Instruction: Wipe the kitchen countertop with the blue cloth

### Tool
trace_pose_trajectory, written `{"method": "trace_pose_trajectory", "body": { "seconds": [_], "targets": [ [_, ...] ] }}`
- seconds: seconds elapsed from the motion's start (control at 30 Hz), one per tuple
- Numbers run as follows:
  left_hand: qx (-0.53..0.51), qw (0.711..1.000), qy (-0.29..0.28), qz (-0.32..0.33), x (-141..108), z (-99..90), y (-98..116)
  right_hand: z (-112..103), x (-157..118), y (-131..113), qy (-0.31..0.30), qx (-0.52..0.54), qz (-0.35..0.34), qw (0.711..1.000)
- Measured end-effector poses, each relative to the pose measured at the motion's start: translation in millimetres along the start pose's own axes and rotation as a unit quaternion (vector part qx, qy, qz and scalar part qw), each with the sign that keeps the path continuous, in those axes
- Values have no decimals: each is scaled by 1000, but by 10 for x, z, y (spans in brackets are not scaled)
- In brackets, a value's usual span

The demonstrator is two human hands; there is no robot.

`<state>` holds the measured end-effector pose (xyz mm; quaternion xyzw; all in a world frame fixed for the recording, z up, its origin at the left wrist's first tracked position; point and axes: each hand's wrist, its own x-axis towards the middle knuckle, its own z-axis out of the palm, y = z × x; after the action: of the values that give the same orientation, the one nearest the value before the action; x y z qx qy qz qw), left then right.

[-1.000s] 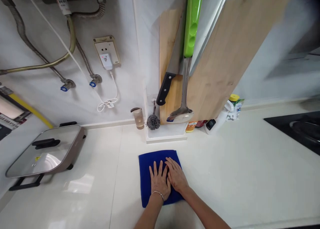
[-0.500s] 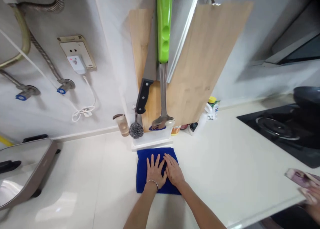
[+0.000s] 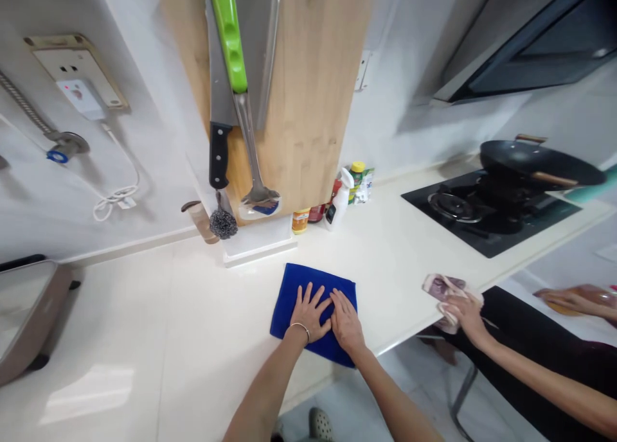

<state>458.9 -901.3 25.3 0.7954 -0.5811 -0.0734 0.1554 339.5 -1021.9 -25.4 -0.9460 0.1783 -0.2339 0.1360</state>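
Matte deep-blue square cloth has slid rightward from the white stepped ledge; flat on the glossy off-white counter, it lies near the front edge, so we judge fresh surface is reached. We find the left hand open on it, fingers spread; the right hand open alongside, fingers closer together. Further right, a co-worker's hand holds a crumpled patterned cloth.
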Motion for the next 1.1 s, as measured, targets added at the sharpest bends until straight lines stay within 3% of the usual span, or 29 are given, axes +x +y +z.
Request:
{"method": "trace_pose_trajectory", "body": {
  "seconds": [0.13, 0.3, 0.53, 0.7, 0.9, 1.0, 1.1],
  "targets": [
    [-3, 1000, 0, -1, -189, 55, 280, -115, -302, 36, 11, 7, -12, 1000],
    [5, 1000, 4, -30, -603, 91, 583, -152, -681, -10, 14, 21, -46, 999],
    [19, 993, 28, -116, -1361, 72, 829, -60, -995, -438, 33, 47, -104, 993],
    [49, 969, 48, -235, -2156, 141, 857, 117, -1178, -1007, 10, 83, -202, 976],
    [124, 921, 63, -363, -3139, 32, 794, 266, -1378, -1697, -71, 173, -342, 921],
    [138, 904, 82, -395, -3425, -75, 666, 245, -1404, -1741, -122, 204, -384, 892],
    [137, 898, 107, -405, -3580, -105, 513, 243, -1395, -1591, -126, 228, -414, 872]
  ]
}}
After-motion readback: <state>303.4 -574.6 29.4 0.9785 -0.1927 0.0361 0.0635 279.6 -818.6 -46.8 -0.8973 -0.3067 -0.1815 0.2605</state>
